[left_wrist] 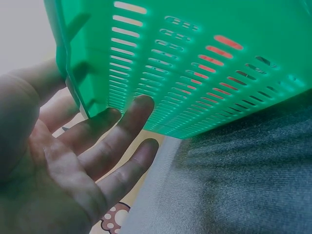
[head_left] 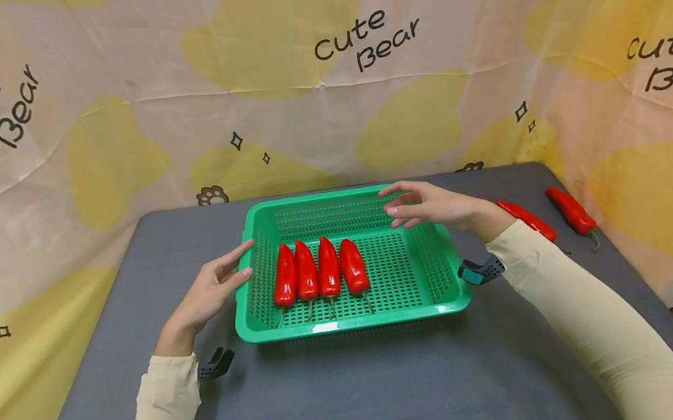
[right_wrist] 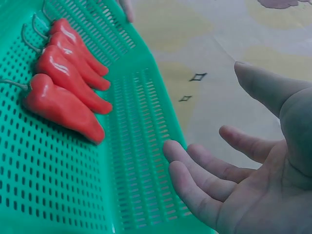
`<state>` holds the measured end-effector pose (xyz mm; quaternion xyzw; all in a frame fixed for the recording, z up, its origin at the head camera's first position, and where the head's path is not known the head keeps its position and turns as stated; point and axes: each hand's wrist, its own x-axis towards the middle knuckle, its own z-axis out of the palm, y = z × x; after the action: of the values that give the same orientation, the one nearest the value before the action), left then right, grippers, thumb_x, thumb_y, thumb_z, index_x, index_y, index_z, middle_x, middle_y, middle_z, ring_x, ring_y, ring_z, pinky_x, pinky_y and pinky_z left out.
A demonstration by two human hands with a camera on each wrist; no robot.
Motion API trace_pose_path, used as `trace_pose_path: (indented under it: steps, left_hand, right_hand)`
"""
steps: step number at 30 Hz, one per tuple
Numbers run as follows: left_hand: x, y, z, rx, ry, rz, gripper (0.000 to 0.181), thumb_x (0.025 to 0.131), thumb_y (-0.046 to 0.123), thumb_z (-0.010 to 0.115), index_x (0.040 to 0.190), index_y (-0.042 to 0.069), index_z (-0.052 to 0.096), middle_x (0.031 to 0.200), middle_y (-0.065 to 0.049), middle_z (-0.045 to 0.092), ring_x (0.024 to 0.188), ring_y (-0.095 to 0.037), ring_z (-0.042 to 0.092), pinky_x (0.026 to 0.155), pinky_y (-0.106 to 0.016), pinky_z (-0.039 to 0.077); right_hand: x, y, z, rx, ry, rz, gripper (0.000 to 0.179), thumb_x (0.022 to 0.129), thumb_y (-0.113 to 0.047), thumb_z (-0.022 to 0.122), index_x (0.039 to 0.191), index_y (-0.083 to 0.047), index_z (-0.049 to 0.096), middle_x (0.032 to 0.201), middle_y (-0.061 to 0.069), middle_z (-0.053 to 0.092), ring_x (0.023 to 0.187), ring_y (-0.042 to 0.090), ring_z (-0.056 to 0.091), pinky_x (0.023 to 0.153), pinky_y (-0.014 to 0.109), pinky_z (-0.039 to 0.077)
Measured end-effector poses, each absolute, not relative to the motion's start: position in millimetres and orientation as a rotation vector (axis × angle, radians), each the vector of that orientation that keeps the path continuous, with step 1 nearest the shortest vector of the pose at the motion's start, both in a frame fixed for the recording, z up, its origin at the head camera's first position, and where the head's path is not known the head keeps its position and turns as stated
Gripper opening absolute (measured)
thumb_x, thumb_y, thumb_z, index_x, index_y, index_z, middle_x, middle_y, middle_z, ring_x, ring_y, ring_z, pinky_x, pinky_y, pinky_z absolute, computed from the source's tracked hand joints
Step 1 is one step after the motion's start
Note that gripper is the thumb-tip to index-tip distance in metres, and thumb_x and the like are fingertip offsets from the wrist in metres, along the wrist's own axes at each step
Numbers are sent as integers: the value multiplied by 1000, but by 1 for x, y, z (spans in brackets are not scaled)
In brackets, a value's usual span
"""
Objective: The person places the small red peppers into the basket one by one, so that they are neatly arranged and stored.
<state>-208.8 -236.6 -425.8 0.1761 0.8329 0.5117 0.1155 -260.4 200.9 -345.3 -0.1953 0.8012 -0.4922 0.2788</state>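
Observation:
Several red peppers (head_left: 327,270) lie side by side in a green plastic basket (head_left: 354,322), stems toward the near rim. At the basket's left rim is my left hand (head_left: 210,289), its thumb and index fingertip right at the edge. The left wrist view shows that hand's other fingers loosely spread beside the slotted outer wall (left_wrist: 161,63). My right hand (head_left: 421,204) hovers over the basket's far right corner, fingers loosely bent, holding nothing. In the right wrist view, its palm and fingers (right_wrist: 200,200) are spread beside the rim, apart from the peppers (right_wrist: 66,109).
Two more red peppers, one nearer (head_left: 526,220) and one farther right (head_left: 571,209), lie on the grey table (head_left: 366,396) beyond my right wrist. Printed cloth (head_left: 298,135) hangs behind the table and along its sides.

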Motion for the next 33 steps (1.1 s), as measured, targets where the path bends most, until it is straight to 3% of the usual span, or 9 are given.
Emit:
trace_pose_path:
  steps: [4, 10, 18, 21, 29, 33]
  left_hand:
    - [-209, -237, -425, 515, 2443, 1502, 59, 98, 32, 56, 152, 24, 32, 161, -2, 27, 139, -29, 43, 105, -40, 45]
    - [-209, -237, -425, 523, 2434, 1511, 59, 99, 32, 55, 152, 24, 32, 161, -1, 26, 141, -30, 41, 107, -46, 42]
    - [-209, -237, -426, 518, 2429, 1521, 60, 98, 32, 56, 153, 23, 32, 161, -1, 26, 142, -31, 38, 109, -51, 40]
    - [-209, -236, -426, 516, 2421, 1529, 60, 98, 32, 56, 153, 23, 32, 161, -1, 27, 143, -31, 37, 109, -51, 39]
    - [-209, -237, -426, 517, 2423, 1529, 59, 98, 32, 56, 152, 24, 32, 161, -1, 26, 144, -31, 35, 110, -53, 39]
    - [-208, -237, -425, 517, 2419, 1531, 59, 98, 31, 56, 152, 24, 32, 161, -1, 26, 145, -32, 34, 110, -54, 37]
  right_hand:
    - [-255, 212, -341, -507, 2166, -1354, 56, 98, -34, 56, 147, -16, 35, 148, 15, 44, 112, 22, 65, 107, 53, 43]
    - [-250, 230, -341, -530, 2205, -1375, 52, 100, -33, 53, 147, -19, 35, 148, 15, 44, 113, 23, 64, 105, 49, 46]
    - [-244, 251, -344, -503, 2207, -1412, 59, 100, -34, 52, 150, -13, 29, 151, 22, 38, 124, 41, 54, 107, 53, 43]
    - [-242, 260, -343, -483, 2236, -1413, 60, 101, -34, 50, 151, -11, 27, 151, 22, 38, 123, 37, 56, 107, 50, 44]
    - [-236, 288, -340, -389, 2325, -1404, 50, 101, -33, 49, 147, -20, 33, 148, 11, 44, 118, 19, 63, 98, 24, 51]
    - [-235, 303, -340, -405, 2318, -1426, 50, 103, -31, 46, 148, -17, 31, 142, 5, 48, 114, 11, 64, 95, 17, 50]
